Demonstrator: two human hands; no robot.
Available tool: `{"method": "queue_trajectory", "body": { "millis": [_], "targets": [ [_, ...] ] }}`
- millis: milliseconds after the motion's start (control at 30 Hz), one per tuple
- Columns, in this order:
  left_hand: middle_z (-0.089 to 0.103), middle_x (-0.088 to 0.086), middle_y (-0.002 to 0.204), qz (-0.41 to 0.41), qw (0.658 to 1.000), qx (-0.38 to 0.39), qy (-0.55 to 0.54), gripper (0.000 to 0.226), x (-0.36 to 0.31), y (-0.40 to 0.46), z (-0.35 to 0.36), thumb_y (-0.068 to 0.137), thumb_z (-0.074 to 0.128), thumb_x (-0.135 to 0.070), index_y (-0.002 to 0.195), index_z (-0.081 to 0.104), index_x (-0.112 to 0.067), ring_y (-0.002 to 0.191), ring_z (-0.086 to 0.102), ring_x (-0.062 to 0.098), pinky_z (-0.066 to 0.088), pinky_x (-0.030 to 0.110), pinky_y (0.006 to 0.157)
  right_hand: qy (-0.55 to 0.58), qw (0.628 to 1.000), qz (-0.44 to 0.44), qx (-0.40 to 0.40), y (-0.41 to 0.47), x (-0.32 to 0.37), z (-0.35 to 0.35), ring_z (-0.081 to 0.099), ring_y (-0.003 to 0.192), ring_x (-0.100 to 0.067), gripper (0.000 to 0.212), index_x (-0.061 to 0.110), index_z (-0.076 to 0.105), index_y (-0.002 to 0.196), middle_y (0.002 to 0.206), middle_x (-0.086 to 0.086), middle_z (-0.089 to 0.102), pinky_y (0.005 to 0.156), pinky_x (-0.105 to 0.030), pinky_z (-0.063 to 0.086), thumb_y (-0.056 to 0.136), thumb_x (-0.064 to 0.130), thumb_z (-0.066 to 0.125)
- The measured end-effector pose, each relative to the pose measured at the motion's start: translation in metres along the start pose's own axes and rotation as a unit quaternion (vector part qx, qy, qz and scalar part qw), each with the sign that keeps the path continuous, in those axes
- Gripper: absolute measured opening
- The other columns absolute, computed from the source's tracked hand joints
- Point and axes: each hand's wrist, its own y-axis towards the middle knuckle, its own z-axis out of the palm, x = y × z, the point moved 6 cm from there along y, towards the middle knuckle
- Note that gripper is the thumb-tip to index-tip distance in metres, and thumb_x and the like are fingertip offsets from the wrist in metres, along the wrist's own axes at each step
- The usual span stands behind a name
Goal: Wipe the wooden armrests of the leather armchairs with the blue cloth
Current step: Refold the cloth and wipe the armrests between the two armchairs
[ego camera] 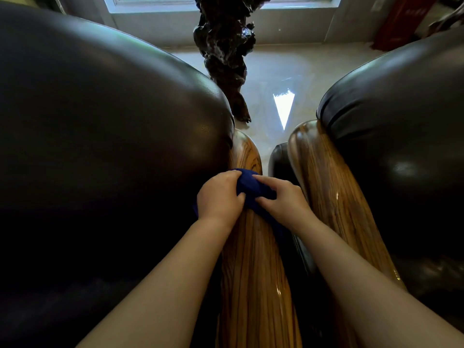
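Observation:
Two dark leather armchairs stand side by side, one at the left (105, 116) and one at the right (396, 116). Each has a glossy striped wooden armrest, the left chair's (253, 272) in the middle and the right chair's (334, 197) beside it. A dark blue cloth (251, 189) lies bunched over the left chair's armrest, draped down both sides. My left hand (218, 197) grips the cloth from the left. My right hand (283, 197) presses on it from the right. Both forearms reach in from the bottom.
A narrow gap with dark leather side panels (278, 156) separates the two armrests. Beyond them a dark gnarled wooden sculpture (223, 54) stands on a shiny pale tiled floor (288, 79), below a window (226, 3). Something red (404, 18) leans at the far right.

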Motion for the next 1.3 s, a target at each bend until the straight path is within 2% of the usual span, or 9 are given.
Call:
{"method": "queue_trajectory", "body": {
  "millis": [100, 200, 300, 400, 600, 767, 967, 1167, 1300],
  "targets": [
    [0.067, 0.005, 0.111, 0.015, 1.000, -0.012, 0.006, 0.034, -0.009, -0.018, -0.006, 0.079, 0.058, -0.012, 0.113, 0.061, -0.019, 0.103, 0.061, 0.024, 0.048, 0.035, 0.086, -0.003, 1.000, -0.006, -0.021, -0.016, -0.003, 0.000, 0.058, 0.097, -0.007, 0.045, 0.023, 0.059, 0.121, 0.111, 0.000, 0.067, 0.083, -0.016, 0.041, 0.079, 0.008, 0.064],
    [0.070, 0.005, 0.107, 0.002, 1.000, 0.020, -0.016, 0.033, -0.013, -0.050, -0.008, 0.079, 0.059, -0.013, 0.111, 0.063, -0.021, 0.101, 0.063, 0.024, 0.048, 0.036, 0.090, -0.028, 0.999, 0.010, 0.021, -0.040, -0.007, -0.005, 0.050, 0.083, 0.010, 0.040, 0.027, 0.061, 0.116, 0.098, 0.016, 0.060, 0.073, -0.002, 0.032, 0.079, 0.011, 0.065],
    [0.068, 0.001, 0.108, -0.023, 0.992, 0.117, -0.038, 0.031, -0.012, -0.076, -0.015, 0.081, 0.061, -0.014, 0.111, 0.063, -0.023, 0.099, 0.062, 0.016, 0.050, 0.034, 0.091, -0.064, 0.992, 0.031, 0.106, -0.062, 0.002, -0.010, 0.050, 0.079, 0.008, 0.035, 0.031, 0.062, 0.110, 0.090, 0.026, 0.052, 0.069, -0.008, 0.035, 0.080, 0.014, 0.065],
    [0.068, -0.001, 0.099, -0.051, 0.980, 0.170, -0.091, 0.021, -0.010, -0.096, -0.039, 0.081, 0.065, -0.016, 0.101, 0.068, -0.020, 0.088, 0.063, 0.009, 0.055, 0.029, 0.082, -0.067, 0.984, 0.030, 0.161, -0.080, 0.027, -0.019, 0.054, 0.079, 0.004, 0.031, 0.032, 0.064, 0.106, 0.084, 0.021, 0.055, 0.064, -0.011, 0.041, 0.079, 0.016, 0.066],
    [0.071, 0.000, 0.091, -0.019, 0.975, 0.168, -0.141, 0.017, -0.048, -0.115, -0.119, 0.080, 0.066, -0.016, 0.096, 0.072, -0.015, 0.084, 0.065, 0.008, 0.055, 0.028, 0.079, -0.008, 0.989, 0.018, 0.150, -0.120, 0.095, -0.083, 0.064, 0.084, -0.005, 0.025, 0.021, 0.066, 0.104, 0.092, 0.007, 0.068, 0.073, -0.023, 0.054, 0.080, 0.014, 0.067],
    [0.071, -0.003, 0.081, 0.029, 0.977, 0.154, -0.142, 0.013, -0.106, -0.130, -0.187, 0.076, 0.070, -0.017, 0.089, 0.074, -0.018, 0.077, 0.065, 0.006, 0.050, 0.017, 0.066, -0.004, 0.995, -0.018, 0.099, -0.162, 0.151, -0.155, 0.065, 0.080, -0.001, 0.027, 0.017, 0.067, 0.105, 0.085, 0.011, 0.068, 0.065, -0.016, 0.053, 0.078, 0.013, 0.069],
    [0.069, -0.003, 0.072, 0.065, 0.980, 0.137, -0.129, 0.011, -0.185, -0.168, -0.244, 0.071, 0.073, -0.017, 0.082, 0.076, -0.018, 0.068, 0.061, 0.005, 0.044, 0.013, 0.063, 0.006, 0.998, -0.034, 0.056, -0.223, 0.191, -0.246, 0.065, 0.067, 0.001, 0.019, 0.032, 0.069, 0.078, 0.066, 0.015, 0.069, 0.056, -0.016, 0.052, 0.074, 0.015, 0.074],
    [0.072, 0.006, 0.084, 0.059, 0.977, 0.132, -0.154, 0.011, -0.258, -0.208, -0.249, 0.071, 0.071, -0.010, 0.082, 0.073, -0.012, 0.082, 0.067, 0.017, 0.054, 0.036, 0.084, -0.029, 0.996, -0.073, 0.046, -0.269, 0.190, -0.315, 0.066, 0.073, -0.010, 0.015, 0.027, 0.069, 0.084, 0.079, 0.006, 0.069, 0.062, -0.022, 0.057, 0.076, 0.015, 0.073],
    [0.071, 0.009, 0.087, 0.038, 0.979, 0.121, -0.160, 0.012, -0.296, -0.236, -0.229, 0.072, 0.070, -0.008, 0.084, 0.070, -0.011, 0.085, 0.067, 0.021, 0.054, 0.042, 0.086, -0.054, 0.993, -0.095, 0.041, -0.294, 0.165, -0.345, 0.065, 0.079, -0.012, 0.016, 0.020, 0.071, 0.091, 0.082, 0.002, 0.070, 0.071, -0.026, 0.054, 0.076, 0.014, 0.072]
  ]
}}
